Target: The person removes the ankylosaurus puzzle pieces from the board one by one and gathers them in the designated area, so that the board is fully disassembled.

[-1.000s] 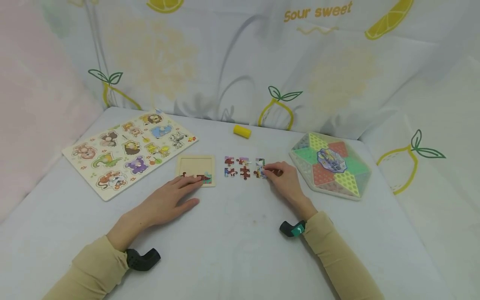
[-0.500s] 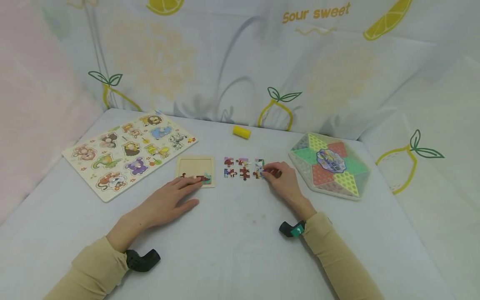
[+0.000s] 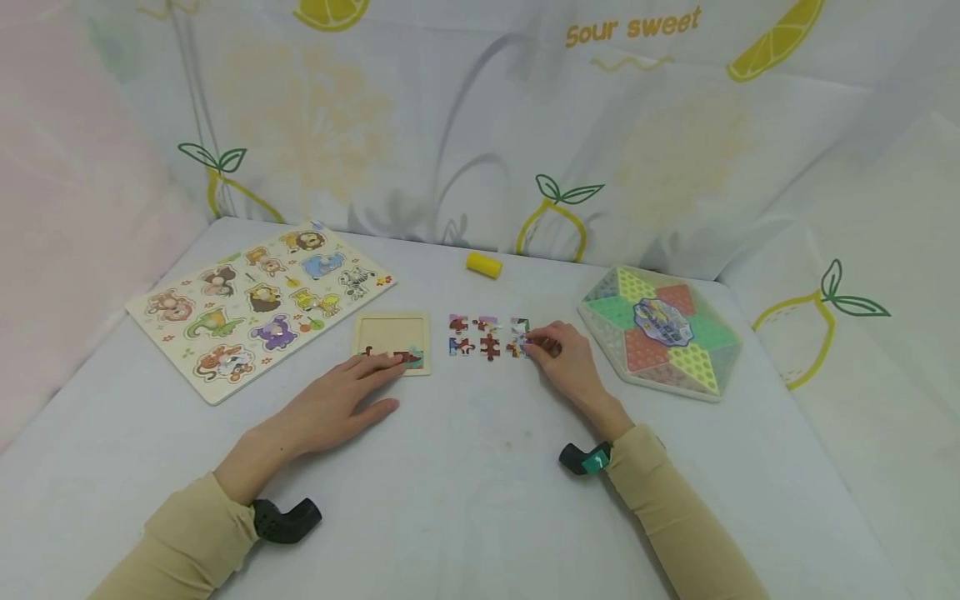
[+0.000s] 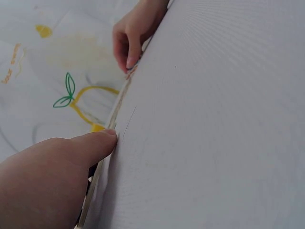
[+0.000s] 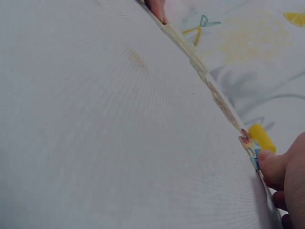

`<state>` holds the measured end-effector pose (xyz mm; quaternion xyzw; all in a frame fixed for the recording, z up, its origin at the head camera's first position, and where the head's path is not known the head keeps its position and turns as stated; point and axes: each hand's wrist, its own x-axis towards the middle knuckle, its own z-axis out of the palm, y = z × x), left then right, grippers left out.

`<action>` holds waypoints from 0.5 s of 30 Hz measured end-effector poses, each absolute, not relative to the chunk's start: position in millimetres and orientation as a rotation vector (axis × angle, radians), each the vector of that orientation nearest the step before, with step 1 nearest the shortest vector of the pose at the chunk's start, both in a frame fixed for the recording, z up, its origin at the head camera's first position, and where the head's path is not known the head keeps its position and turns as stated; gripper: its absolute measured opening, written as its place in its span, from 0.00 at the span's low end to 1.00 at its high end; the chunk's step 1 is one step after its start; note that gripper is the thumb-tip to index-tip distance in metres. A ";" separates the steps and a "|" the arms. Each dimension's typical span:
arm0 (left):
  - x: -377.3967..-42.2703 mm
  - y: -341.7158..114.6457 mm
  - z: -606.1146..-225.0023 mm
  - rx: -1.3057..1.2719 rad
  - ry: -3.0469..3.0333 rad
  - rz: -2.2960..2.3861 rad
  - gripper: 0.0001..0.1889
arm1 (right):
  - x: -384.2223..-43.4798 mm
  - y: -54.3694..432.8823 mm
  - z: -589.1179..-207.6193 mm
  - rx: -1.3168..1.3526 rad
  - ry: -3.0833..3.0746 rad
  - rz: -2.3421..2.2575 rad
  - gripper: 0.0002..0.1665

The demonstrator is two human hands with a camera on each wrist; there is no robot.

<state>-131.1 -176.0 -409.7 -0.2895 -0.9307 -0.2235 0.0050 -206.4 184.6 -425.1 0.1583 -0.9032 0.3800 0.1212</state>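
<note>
My left hand [image 3: 337,404] lies with fingers extended over the lower part of a small wooden puzzle tray [image 3: 427,333]. Its fingertips rest on jigsaw pieces along the tray's bottom, partly covering them. To the tray's right, loose jigsaw pieces [image 3: 491,344] lie in two short rows on the white cloth. At the right end of the lower row, my right hand [image 3: 570,362] pinches a jigsaw piece [image 3: 517,347] by its right side, fingers curled. In the right wrist view the thumb presses at the edge of this colourful piece [image 5: 254,148].
A large animal peg puzzle board [image 3: 255,308] lies at the left. The hexagonal game board [image 3: 660,333] sits close to my right hand. A yellow cylinder [image 3: 483,265] lies behind the loose pieces, near the printed backdrop [image 3: 450,108].
</note>
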 end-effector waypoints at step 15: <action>-131.2 -175.7 -409.6 -0.909 -2.910 -0.694 0.28 | -207.5 184.3 -425.8 0.451 -2.667 1.087 0.08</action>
